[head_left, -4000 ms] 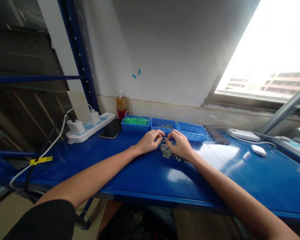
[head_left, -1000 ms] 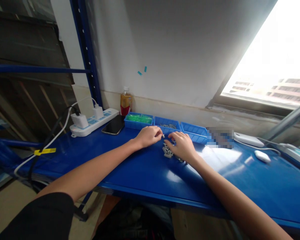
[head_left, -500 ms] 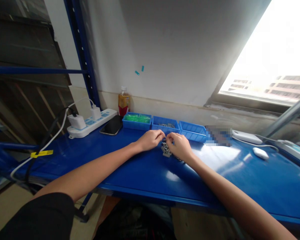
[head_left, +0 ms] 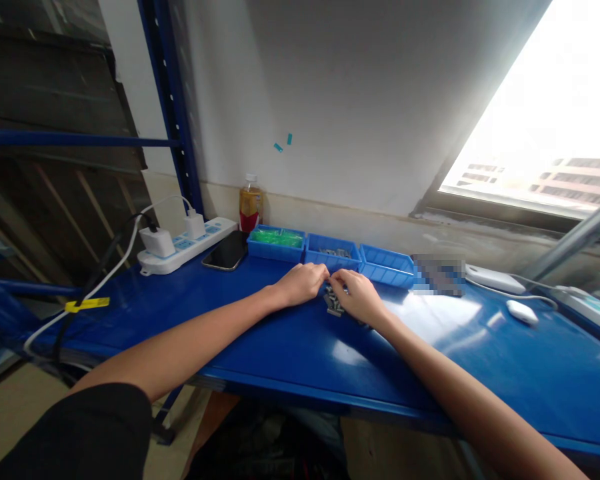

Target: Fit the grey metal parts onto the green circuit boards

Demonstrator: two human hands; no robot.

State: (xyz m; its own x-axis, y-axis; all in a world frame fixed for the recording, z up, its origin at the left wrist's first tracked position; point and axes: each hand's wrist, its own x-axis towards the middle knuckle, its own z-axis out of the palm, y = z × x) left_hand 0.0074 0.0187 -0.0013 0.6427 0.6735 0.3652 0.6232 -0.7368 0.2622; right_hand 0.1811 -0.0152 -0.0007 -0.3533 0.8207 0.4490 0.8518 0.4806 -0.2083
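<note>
My left hand (head_left: pixel 303 283) and my right hand (head_left: pixel 356 293) meet fingertip to fingertip above the blue table. Both are closed in a pinch; whatever lies between the fingers is too small and hidden to name. Just under my right hand is a small heap of grey metal pieces (head_left: pixel 334 307), partly covered by that hand. Behind the hands stands a blue bin (head_left: pixel 332 261) with more grey pieces in it. Left of it, another blue bin (head_left: pixel 276 251) holds green plastic packets (head_left: pixel 279 237). To the right is a third blue bin (head_left: pixel 387 267) with a ribbed inside.
At the left lie a white power strip (head_left: pixel 187 245) with plugs and a black phone (head_left: pixel 226 251). A drink bottle (head_left: pixel 251 203) stands against the wall. On the right are a white earphone case (head_left: pixel 522 312), a white device with a cable (head_left: pixel 495 279), and another power strip (head_left: pixel 593 310).
The fingertips have drawn slightly closer together, and the left hand's fingers have curled in more. The whole view has shifted a little; the bins and the heap stay in place.
</note>
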